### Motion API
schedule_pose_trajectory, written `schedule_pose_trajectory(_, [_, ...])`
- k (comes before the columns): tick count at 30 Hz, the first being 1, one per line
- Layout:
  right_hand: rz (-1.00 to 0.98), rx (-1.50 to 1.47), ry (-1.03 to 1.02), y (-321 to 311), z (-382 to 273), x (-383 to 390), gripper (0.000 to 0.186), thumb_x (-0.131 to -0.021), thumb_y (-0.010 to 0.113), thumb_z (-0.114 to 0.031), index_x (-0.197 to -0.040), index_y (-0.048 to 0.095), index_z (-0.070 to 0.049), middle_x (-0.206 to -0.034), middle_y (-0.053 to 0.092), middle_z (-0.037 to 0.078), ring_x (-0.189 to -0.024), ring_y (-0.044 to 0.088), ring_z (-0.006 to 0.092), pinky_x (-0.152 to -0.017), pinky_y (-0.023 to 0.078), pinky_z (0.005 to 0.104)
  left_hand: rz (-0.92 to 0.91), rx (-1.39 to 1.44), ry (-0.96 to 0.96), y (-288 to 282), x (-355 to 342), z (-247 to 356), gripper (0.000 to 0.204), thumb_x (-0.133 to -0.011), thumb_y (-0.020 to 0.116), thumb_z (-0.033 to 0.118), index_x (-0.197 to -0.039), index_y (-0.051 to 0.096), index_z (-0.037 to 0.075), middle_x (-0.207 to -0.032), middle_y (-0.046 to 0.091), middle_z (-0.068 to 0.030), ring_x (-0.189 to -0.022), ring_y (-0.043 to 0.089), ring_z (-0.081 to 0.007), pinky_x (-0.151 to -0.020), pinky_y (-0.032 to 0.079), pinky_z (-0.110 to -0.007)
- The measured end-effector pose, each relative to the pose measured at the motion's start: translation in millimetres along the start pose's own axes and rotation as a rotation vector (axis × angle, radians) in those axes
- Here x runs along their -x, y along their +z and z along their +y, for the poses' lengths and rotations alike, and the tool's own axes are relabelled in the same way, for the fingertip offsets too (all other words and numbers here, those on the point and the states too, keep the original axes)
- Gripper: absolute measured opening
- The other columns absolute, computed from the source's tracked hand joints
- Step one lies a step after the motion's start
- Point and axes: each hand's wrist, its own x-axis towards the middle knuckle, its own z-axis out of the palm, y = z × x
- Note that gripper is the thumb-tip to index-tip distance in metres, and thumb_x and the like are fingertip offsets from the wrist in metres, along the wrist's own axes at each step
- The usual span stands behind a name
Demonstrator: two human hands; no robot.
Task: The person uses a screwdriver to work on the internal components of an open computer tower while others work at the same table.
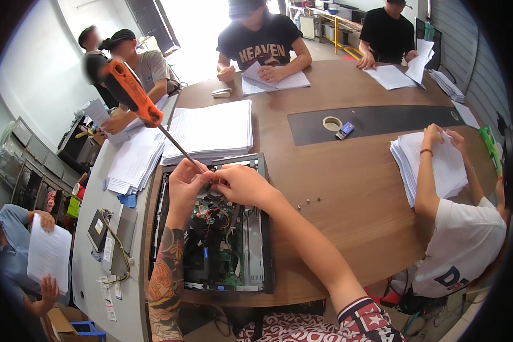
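Note:
An opened computer case (255, 251) lies flat on the brown table (336, 182), showing a green circuit board and red and black wires. My left hand (187, 183) grips the thin shaft of a screwdriver with an orange and black handle (128, 90), which tilts up and to the left. My right hand (240, 183) rests beside it over the top of the case, fingers pinched at the screwdriver's tip. The tip itself is hidden by my fingers.
Tall stacks of white paper (211, 130) lie just behind the case. Two small screws (313, 200) lie to the right. A tape roll (332, 123) sits on a dark strip. Several people sort papers around the table. A grey panel with cables (113, 233) lies left.

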Motion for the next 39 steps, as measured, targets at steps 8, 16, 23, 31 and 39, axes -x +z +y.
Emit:
schedule_pose_trajectory(8, [0.077,0.012,-0.068,8,7,-1,0.021,-0.087,0.07,-0.021,-0.099,0.073,-0.004,-0.083,0.065,0.012,-0.079,0.065,0.0306,-0.072,0.052,0.0408,-0.064,-0.091,-0.015,-10,4,-6,0.012,-0.094,0.065,0.008,-0.103,0.066,-0.001,-0.098,0.071,-0.0074,-0.09,0.065,-0.0115,-0.082,0.05,-0.026])
schedule_pose_trajectory(16, [0.062,0.003,-0.043,9,9,-4,0.026,-0.087,0.07,-0.02,-0.106,0.072,-0.002,-0.091,0.068,0.014,-0.086,0.067,0.031,-0.077,0.053,0.0402,0.019,-0.099,-0.024,7,5,18,0.019,-0.099,0.054,0.004,-0.109,0.068,-0.005,-0.103,0.073,-0.0126,-0.094,0.069,-0.0173,-0.085,0.054,-0.029])
schedule_pose_trajectory(23, [0.073,-0.019,-0.044,5,3,-1,0.02,-0.088,0.068,-0.018,-0.099,0.07,-0.002,-0.088,0.067,0.012,-0.083,0.066,0.0291,-0.075,0.053,0.0397,0.142,-0.064,-0.038,4,3,8,0.007,-0.087,0.072,0.001,-0.093,0.069,-0.002,-0.09,0.073,-0.0081,-0.085,0.069,-0.0131,-0.077,0.054,-0.026])
schedule_pose_trajectory(31, [0.009,-0.034,0.02,1,0,-2,0.018,-0.086,0.069,-0.019,-0.097,0.071,-0.006,-0.091,0.067,0.012,-0.088,0.066,0.0307,-0.08,0.052,0.0414,0.106,-0.107,0.041,-1,4,1,0.012,-0.092,0.069,0.006,-0.1,0.068,-0.002,-0.095,0.068,-0.0043,-0.086,0.062,-0.0091,-0.081,0.049,-0.025])
schedule_pose_trajectory(39, [0.028,-0.014,-0.01,7,3,-4,0.018,-0.087,0.067,-0.019,-0.098,0.071,-0.005,-0.093,0.067,0.013,-0.091,0.066,0.0319,-0.081,0.052,0.0422,0.071,-0.097,-0.035,4,4,9,0.027,-0.094,0.065,0.007,-0.119,0.068,-0.001,-0.103,0.064,-0.0031,-0.094,0.06,-0.0097,-0.084,0.048,-0.025])
